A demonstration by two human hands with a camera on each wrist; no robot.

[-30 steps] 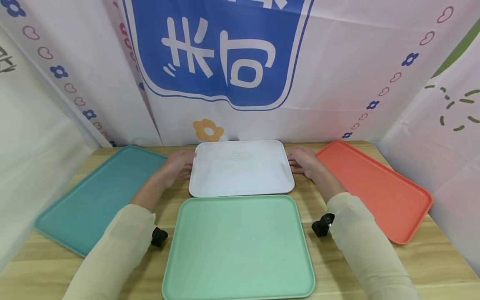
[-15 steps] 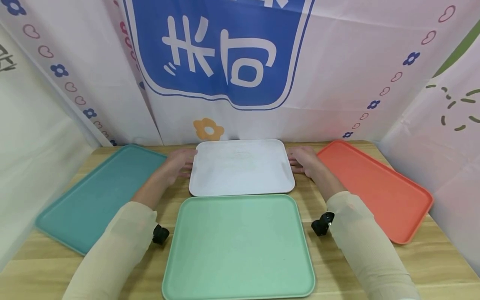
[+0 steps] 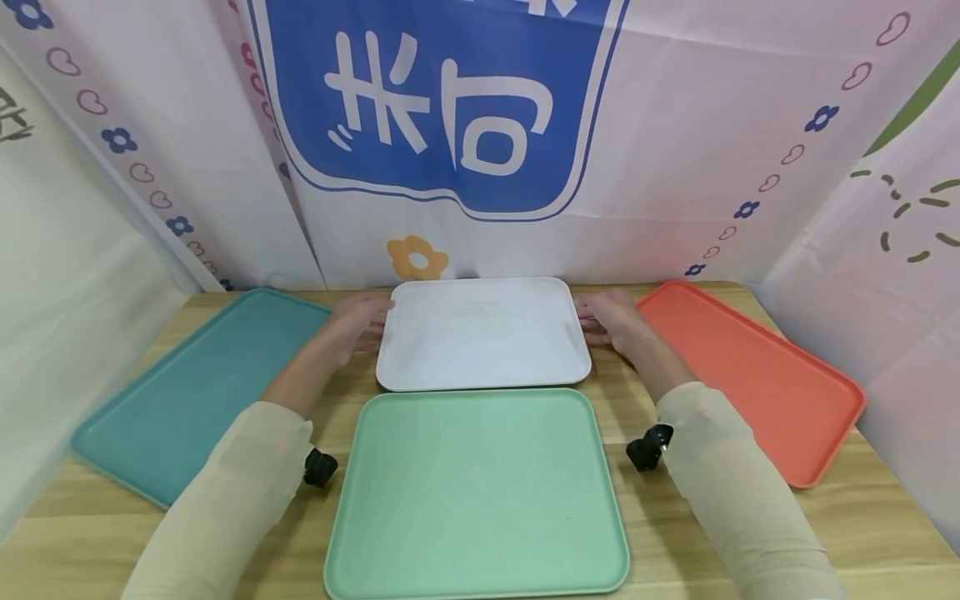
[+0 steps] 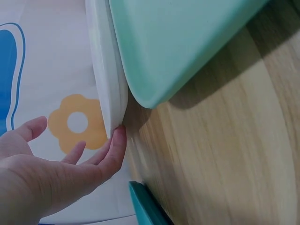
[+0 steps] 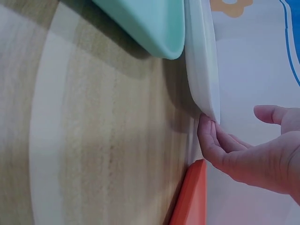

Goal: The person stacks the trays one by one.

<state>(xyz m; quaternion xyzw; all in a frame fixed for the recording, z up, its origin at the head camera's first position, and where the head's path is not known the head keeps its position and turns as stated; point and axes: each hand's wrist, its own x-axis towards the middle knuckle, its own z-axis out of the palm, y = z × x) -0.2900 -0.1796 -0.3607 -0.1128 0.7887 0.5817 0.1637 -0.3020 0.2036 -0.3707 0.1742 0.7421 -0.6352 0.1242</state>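
Head view: white, rectangular, plastic-looking tray (image 3: 483,333) at the wooden bench's (image 3: 877,533) far side, long axis spanning left hand (image 3: 354,323) to right hand (image 3: 609,318), neither nearer; face flat, faintly marked. Left wrist: fingertips touch its end, thumb apart, nothing gripped. Right wrist: likewise at the opposite end, thumb clear.

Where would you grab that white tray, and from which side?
The white tray is probably best taken by its short ends, from left and right together, gripping under the rim, where the left hand and right hand touch it. Its sides seem to flare outward there, while the long edges lie close to the green tray and printed cloth.
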